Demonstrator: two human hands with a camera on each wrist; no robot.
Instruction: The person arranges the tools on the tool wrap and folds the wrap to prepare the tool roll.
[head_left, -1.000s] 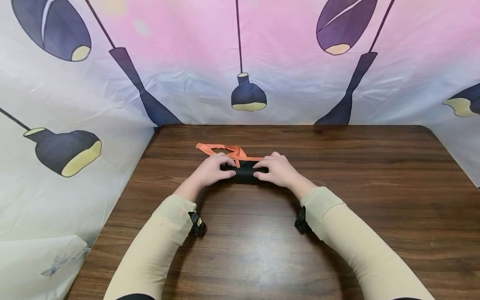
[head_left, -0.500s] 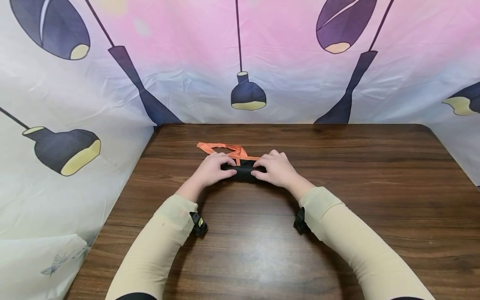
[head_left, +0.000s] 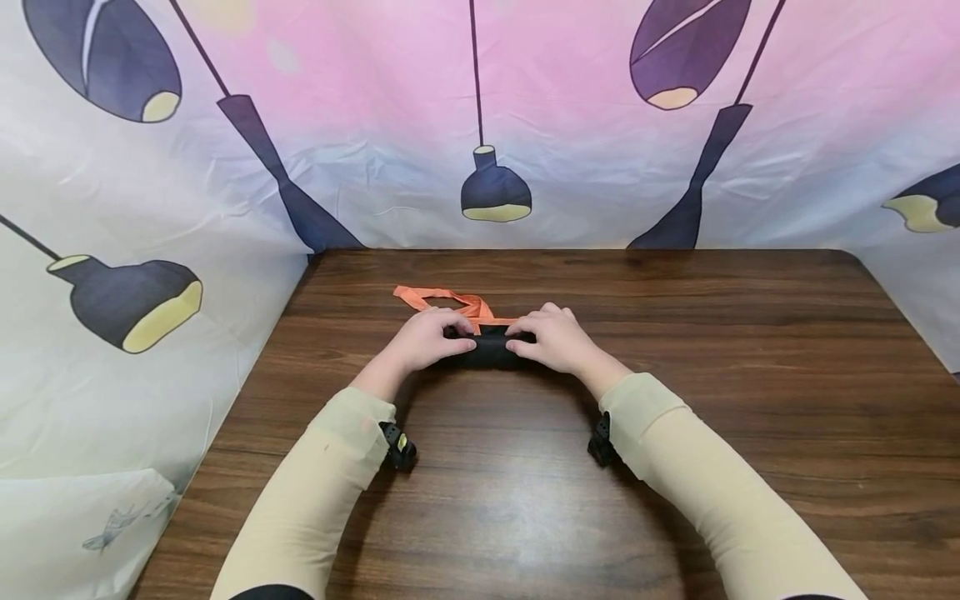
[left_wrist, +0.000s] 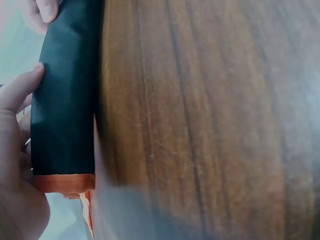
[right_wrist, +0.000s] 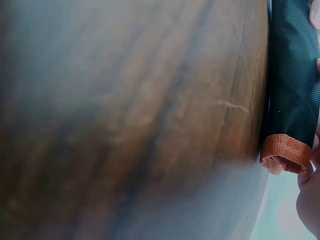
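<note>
A rolled length of black fabric (head_left: 491,353) with orange edging lies crosswise on the table in the head view. My left hand (head_left: 424,342) grips its left part, thumb along the near side and fingers over the far side. On the right part, my right hand (head_left: 557,342) holds it the same way. Orange straps (head_left: 408,294) trail from the roll behind the left hand. Seen from the left wrist, the roll (left_wrist: 65,100) ends in an orange band (left_wrist: 65,182). In the right wrist view its other orange-trimmed end (right_wrist: 286,149) shows a hollow opening.
The brown wood-grain table (head_left: 495,467) stretches out around the roll. A printed cloth backdrop (head_left: 585,183) hangs along its back edge and left side. Each forearm carries a small black wrist camera (head_left: 399,448).
Both hands stay on the roll with only slight shifts. My left thumb has slid a little to the right; the orange straps lie almost as before.
</note>
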